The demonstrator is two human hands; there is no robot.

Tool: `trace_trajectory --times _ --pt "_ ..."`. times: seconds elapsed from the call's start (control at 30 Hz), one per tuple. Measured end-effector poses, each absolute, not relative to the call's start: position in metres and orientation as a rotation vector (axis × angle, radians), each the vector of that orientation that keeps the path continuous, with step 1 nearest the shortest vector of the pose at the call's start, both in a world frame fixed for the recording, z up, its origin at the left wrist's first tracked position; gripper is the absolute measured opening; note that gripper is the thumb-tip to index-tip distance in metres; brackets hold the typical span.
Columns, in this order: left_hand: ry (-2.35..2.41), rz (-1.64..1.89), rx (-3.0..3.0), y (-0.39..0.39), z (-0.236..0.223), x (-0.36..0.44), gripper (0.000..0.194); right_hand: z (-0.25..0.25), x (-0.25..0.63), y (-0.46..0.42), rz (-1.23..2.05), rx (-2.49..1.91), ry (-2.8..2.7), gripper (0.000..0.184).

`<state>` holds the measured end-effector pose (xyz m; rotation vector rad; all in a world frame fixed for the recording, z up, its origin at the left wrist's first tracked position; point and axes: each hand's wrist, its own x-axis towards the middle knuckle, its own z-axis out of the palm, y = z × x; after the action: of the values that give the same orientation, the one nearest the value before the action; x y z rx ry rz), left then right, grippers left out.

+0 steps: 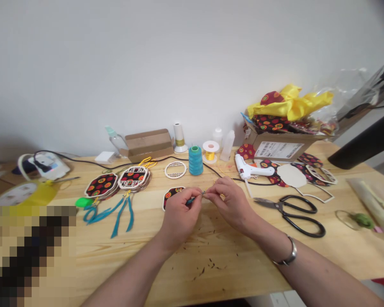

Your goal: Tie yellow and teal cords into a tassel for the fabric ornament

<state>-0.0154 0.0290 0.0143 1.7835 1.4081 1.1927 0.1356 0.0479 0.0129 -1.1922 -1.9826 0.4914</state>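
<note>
Forearms [137, 268] are reaching up from the bottom of the view and angling inward over the wooden worktop [211, 260]. The left hand [182, 211] is curling, thumb against forefinger, its back facing the wearer; the right hand [228, 200] is bending in from the other side, thumb and forefinger pinching and its other fingers folding loosely. A metal band [292, 251] is circling the right wrist. Both hands are closing on a small piece [204, 193], their fingertips nearly meeting around it.

The small piece is sitting between the fingertips, above the middle of the worktop; it is looking thin and greyish, too small and too covered to tell more. A teal strip [190, 200] is showing between the left thumb and forefinger. A dark floral panel with a pale edge [169, 197] is lying partly behind the left hand.

Beyond the hands, a teal thread cone [196, 162] is standing beside a round lattice frame [166, 169]. Black-handled scissors [280, 206] are lying open to the right of the right hand, and a white glue gun [257, 170] is resting behind them. Two stacks of floral ornaments [101, 186] are lying to the left, teal ribbons [117, 219] trailing toward the wearer.
</note>
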Motion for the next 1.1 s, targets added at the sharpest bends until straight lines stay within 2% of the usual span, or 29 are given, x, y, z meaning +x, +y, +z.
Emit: trace_trajectory --times 0.77,0.97,1.1 --pt "1.403 1.184 1.862 0.0286 0.0157 -0.0151 0.012 0.0142 0.1350 0.0451 0.497 -1.183 -1.909 0.003" --pt "1.418 1.177 1.873 0.0289 0.0142 -0.0154 0.011 0.0146 0.1354 0.0453 0.503 -1.129 -1.909 0.019" --pt "1.422 1.176 1.891 0.0291 0.0129 -0.0159 0.012 0.0120 0.1351 0.0461 0.514 -1.071 -1.904 0.019"
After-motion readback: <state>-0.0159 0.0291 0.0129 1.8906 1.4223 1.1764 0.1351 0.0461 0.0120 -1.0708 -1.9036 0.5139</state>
